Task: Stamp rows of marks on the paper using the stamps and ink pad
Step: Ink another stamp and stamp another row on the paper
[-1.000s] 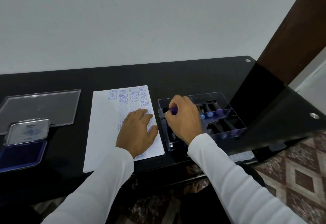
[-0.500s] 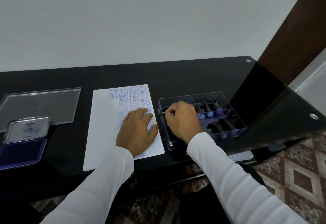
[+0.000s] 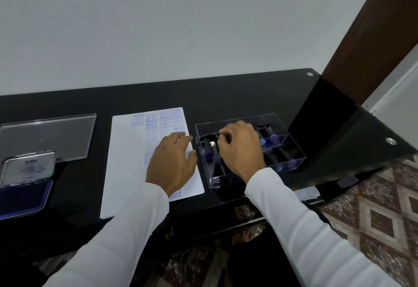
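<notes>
Two hands in view, one paper [image 3: 126, 162], one open ink pad [image 3: 22, 196] far left on the counter [image 3: 226, 96]. We see the left hand [image 3: 173, 164] flat, fingers straight, pressing the paper. Right hand [image 3: 242, 148] sits in the clear stamp box [image 3: 294, 151], fingers curled; we can't tell whether they hold a stamp [image 3: 209, 152].

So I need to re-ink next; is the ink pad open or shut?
Open: the ink pad has its lid tipped up, baring the blue pad.
</notes>
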Demonstrator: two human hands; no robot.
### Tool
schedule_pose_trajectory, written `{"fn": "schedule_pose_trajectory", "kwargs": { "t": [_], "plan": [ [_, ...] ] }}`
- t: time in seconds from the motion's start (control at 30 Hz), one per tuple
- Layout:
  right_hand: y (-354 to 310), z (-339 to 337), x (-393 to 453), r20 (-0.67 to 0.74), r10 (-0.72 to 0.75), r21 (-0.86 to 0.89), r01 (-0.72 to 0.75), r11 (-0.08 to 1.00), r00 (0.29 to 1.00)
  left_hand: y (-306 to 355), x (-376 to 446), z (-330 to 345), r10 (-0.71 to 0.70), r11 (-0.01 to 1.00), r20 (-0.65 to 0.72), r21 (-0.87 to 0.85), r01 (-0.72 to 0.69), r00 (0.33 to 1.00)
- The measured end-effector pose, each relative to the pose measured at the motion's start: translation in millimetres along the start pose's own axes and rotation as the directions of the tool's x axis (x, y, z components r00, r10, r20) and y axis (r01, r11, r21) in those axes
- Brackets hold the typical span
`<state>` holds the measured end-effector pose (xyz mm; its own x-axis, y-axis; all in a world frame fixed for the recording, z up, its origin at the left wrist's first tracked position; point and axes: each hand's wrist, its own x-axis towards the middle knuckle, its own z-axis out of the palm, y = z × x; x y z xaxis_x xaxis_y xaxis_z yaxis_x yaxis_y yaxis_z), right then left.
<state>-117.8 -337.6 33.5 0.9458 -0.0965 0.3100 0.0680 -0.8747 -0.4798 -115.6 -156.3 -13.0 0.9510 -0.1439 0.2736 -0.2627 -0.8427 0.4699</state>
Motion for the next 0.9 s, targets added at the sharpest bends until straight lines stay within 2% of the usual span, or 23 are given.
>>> {"fn": "schedule_pose_trajectory", "kwargs": {
  "t": [0.1, 0.17, 0.3, 0.47, 0.67, 0.9],
  "plan": [
    [13.6, -17.2, -2.9, -0.054, 0.035, -0.026, -0.036, 0.999, 0.998, 20.5, -0.2, -5.0, 0.066, 0.994, -0.108, -0.079, -0.075, 0.992],
    [24.3, -29.0, -3.9, -0.068, 0.071, -0.081, -0.077, 0.994, 0.995, 36.0, 0.8, -7.0, 0.100, 0.990, -0.118, -0.087, -0.111, 0.988],
    [45.3, -53.0, -10.6, -0.014, 0.184, -0.188, -0.183, 0.965, 0.983, 68.0, 4.7, -1.2, 0.175, 0.982, -0.048, -0.064, -0.178, 0.983],
    [65.7, -65.7, -23.1, 0.054, 0.190, -0.324, -0.162, 0.932, 0.980, 96.8, 2.6, 15.4, 0.270, 0.962, 0.020, -0.053, -0.269, 0.963],
    [78.2, -65.4, -26.2, 0.072, 0.223, -0.285, -0.194, 0.939, 0.972, 113.3, 3.6, 26.9, 0.303, 0.953, 0.084, -0.003, -0.304, 0.949],
    [76.6, -66.4, -22.1, 0.200, 0.228, -0.338, -0.151, 0.929, 0.953, 109.4, 1.7, 33.9, 0.278, 0.960, 0.113, -0.002, -0.279, 0.954]
  ]
}}
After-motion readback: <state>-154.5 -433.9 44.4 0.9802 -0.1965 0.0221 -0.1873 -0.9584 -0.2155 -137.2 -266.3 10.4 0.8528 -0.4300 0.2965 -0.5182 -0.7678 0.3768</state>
